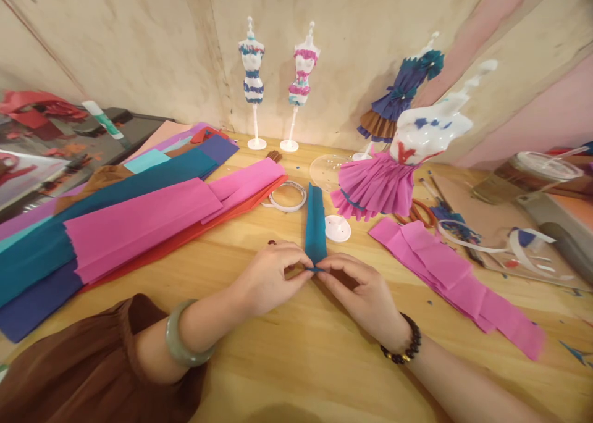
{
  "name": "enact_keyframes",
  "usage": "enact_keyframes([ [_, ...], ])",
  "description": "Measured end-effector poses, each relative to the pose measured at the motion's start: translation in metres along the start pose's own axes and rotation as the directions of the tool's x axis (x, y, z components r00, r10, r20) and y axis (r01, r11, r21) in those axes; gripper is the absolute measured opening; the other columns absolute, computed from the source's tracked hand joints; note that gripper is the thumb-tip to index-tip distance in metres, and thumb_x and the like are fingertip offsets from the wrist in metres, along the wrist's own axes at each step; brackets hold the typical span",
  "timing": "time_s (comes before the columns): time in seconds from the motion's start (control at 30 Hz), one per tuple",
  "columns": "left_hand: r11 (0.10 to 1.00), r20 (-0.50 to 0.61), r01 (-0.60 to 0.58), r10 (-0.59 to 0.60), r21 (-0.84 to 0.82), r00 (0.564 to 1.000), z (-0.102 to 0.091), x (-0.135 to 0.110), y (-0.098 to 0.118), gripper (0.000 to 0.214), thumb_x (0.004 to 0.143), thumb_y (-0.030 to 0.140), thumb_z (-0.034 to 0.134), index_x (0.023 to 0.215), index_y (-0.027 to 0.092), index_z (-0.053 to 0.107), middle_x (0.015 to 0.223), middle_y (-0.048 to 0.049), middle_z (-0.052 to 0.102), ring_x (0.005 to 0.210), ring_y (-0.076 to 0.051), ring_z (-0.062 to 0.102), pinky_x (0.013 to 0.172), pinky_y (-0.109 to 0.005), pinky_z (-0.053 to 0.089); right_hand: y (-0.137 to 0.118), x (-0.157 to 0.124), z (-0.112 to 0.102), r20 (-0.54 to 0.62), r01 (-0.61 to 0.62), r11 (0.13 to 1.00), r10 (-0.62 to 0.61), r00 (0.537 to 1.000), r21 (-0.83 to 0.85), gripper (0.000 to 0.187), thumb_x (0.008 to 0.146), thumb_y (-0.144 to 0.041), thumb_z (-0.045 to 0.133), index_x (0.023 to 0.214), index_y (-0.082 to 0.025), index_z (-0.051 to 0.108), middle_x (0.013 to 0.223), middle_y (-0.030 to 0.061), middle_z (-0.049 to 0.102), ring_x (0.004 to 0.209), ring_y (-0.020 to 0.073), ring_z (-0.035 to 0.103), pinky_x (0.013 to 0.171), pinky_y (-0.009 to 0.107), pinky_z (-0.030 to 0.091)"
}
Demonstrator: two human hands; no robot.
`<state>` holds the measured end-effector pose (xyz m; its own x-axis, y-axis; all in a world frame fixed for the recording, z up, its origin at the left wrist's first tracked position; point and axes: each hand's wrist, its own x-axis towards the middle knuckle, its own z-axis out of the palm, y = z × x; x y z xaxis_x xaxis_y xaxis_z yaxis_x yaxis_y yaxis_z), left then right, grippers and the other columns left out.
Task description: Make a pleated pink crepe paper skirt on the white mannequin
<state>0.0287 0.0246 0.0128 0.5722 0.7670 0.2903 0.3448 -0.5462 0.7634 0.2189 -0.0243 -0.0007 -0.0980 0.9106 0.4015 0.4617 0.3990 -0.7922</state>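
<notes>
A teal crepe paper strip [315, 222] lies lengthwise on the wooden table, its near end raised a little and folded. My left hand [273, 273] pinches that end from one side between thumb and fingers. From the other side my right hand [364, 282] pinches the same end, the fingertips of both hands almost meeting. Just beyond, a small mannequin [428, 129] wears a pleated pink paper skirt [377, 185], with its white round base [338, 228] beside the strip. A roll of double-sided tape [288, 196] rests left of the strip's far end.
Stacked crepe paper sheets [143, 228] cover the left side. Pink paper strips [458, 275] lie at right, near scissors [419, 213] and a drink cup [523, 173]. Two small mannequins [251, 71] and a dressed one [401, 96] stand by the wall. A glue stick [104, 120] is at left.
</notes>
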Motion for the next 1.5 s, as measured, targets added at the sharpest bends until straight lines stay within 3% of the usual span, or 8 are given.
enact_keyframes([
  [0.17, 0.995, 0.010, 0.098, -0.098, -0.014, 0.995, -0.0016, 0.0017, 0.0040, 0.011, 0.079, 0.019, 0.067, 0.090, 0.017, 0.070, 0.075, -0.0007, 0.066, 0.068, -0.013, 0.057, 0.063, -0.024, 0.045, -0.0014, -0.0003, -0.0004, -0.025, -0.006, 1.000, 0.006, 1.000, 0.018, 0.009, 0.084, -0.018, 0.067, 0.088, -0.022, 0.074, 0.087, 0.0047, 0.077, 0.078, 0.0174, 0.071, 0.075, 0.029, 0.059],
  [0.47, 0.998, -0.004, 0.017, -0.018, -0.063, 1.000, 0.0003, 0.0006, -0.0015, 0.009, 0.083, 0.018, 0.062, 0.079, 0.017, 0.070, 0.075, -0.0023, 0.067, 0.073, -0.015, 0.060, 0.068, -0.026, 0.045, -0.0011, -0.0001, -0.0010, -0.027, -0.006, 1.000, 0.007, 1.000, 0.031, 0.009, 0.083, -0.018, 0.069, 0.085, -0.023, 0.075, 0.084, 0.0038, 0.077, 0.077, 0.0173, 0.072, 0.074, 0.028, 0.060],
  [0.67, 0.991, -0.031, 0.056, -0.060, -0.124, 0.998, 0.0018, 0.0008, -0.0007, 0.010, 0.083, 0.021, 0.062, 0.078, 0.017, 0.070, 0.077, -0.0042, 0.068, 0.074, -0.016, 0.060, 0.068, -0.027, 0.045, -0.0014, -0.0007, -0.0008, -0.028, -0.070, 0.997, 0.070, 0.997, 0.024, 0.013, 0.081, -0.020, 0.068, 0.092, -0.023, 0.076, 0.087, 0.0037, 0.079, 0.077, 0.0180, 0.073, 0.074, 0.029, 0.061],
  [0.83, 0.967, 0.027, 0.194, -0.192, -0.166, 0.981, -0.0001, 0.0015, 0.0026, 0.012, 0.078, 0.023, 0.065, 0.086, 0.017, 0.071, 0.078, -0.0039, 0.067, 0.070, -0.016, 0.057, 0.065, -0.028, 0.044, -0.0010, -0.0017, -0.0004, -0.036, -0.108, 0.993, 0.110, 0.993, 0.038, 0.010, 0.082, -0.022, 0.067, 0.087, -0.022, 0.076, 0.086, 0.0036, 0.079, 0.077, 0.0182, 0.074, 0.075, 0.029, 0.061],
  [0.97, 0.900, 0.100, 0.307, -0.291, -0.309, 0.952, 0.0019, 0.0022, 0.0011, 0.025, 0.077, 0.024, 0.066, 0.101, 0.017, 0.069, 0.082, -0.0027, 0.069, 0.067, -0.013, 0.055, 0.063, -0.026, 0.044, -0.0010, -0.0017, -0.0001, -0.029, -0.133, 0.989, 0.135, 0.990, 0.056, 0.011, 0.082, -0.023, 0.067, 0.088, -0.022, 0.076, 0.087, 0.0039, 0.079, 0.077, 0.0186, 0.074, 0.076, 0.030, 0.061],
  [1.17, 0.838, 0.160, 0.390, -0.356, -0.380, 0.921, 0.0039, 0.0037, 0.0012, 0.014, 0.077, 0.022, 0.061, 0.084, 0.015, 0.071, 0.066, 0.0008, 0.061, 0.060, -0.011, 0.052, 0.058, -0.024, 0.041, -0.0010, -0.0025, 0.0004, -0.024, -0.135, 0.989, 0.137, 0.990, 0.059, 0.010, 0.081, -0.023, 0.067, 0.087, -0.022, 0.076, 0.084, 0.0031, 0.079, 0.074, 0.0182, 0.074, 0.072, 0.030, 0.061],
  [1.5, 0.770, 0.199, 0.443, -0.397, -0.460, 0.896, 0.0012, 0.0065, 0.0041, 0.008, 0.077, 0.015, 0.063, 0.079, 0.015, 0.071, 0.069, -0.0006, 0.068, 0.062, -0.011, 0.060, 0.063, -0.024, 0.048, -0.0037, 0.0002, -0.0007, -0.016, -0.067, 0.995, 0.068, 0.998, 0.077, 0.015, 0.083, -0.020, 0.064, 0.088, -0.025, 0.078, 0.086, 0.0036, 0.079, 0.075, 0.0191, 0.074, 0.073, 0.032, 0.062],
])
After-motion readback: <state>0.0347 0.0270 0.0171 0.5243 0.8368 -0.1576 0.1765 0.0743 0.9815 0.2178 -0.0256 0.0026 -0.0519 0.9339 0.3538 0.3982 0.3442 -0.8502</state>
